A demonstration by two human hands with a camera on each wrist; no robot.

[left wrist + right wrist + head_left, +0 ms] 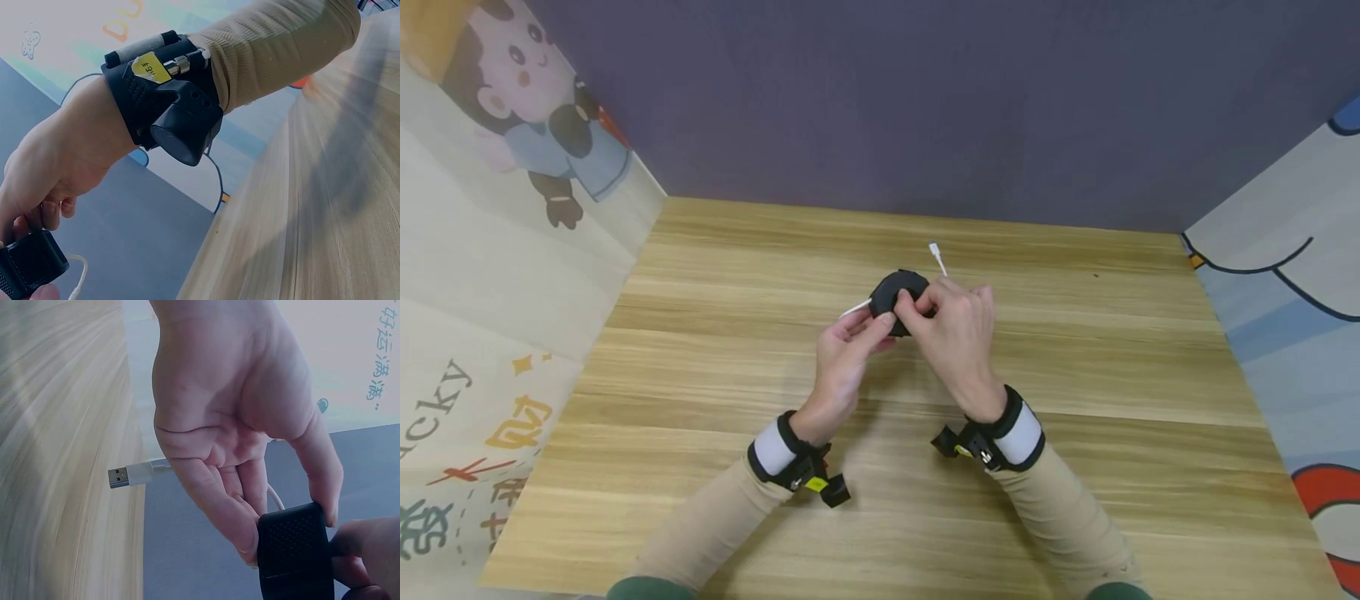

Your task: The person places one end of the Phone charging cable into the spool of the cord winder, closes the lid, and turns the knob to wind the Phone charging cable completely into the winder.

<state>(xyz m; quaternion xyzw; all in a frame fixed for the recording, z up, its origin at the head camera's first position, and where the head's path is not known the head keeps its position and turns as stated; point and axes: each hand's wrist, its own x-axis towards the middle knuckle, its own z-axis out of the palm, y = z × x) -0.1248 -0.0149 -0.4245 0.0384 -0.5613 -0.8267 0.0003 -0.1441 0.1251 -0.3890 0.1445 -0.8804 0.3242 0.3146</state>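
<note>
A black round cable winder (886, 290) is held up between both hands over the wooden table. My left hand (842, 354) pinches its lower left edge, thumb on the near face. The right hand (958, 329) grips the right side, thumb and index finger at the middle opening. White cable (853, 309) comes out at the left. Past the right hand sticks out the cable's USB plug (935, 249), its metal end plain in the right wrist view. There the winder (295, 550) shows a dotted rim, with left fingers (369, 550) beside it.
The wooden table (1112, 350) runs back to a dark wall (925, 108). Printed cloths hang at the left (490, 267) and right (1285, 317). Each wrist wears a strap with a small camera (835, 490).
</note>
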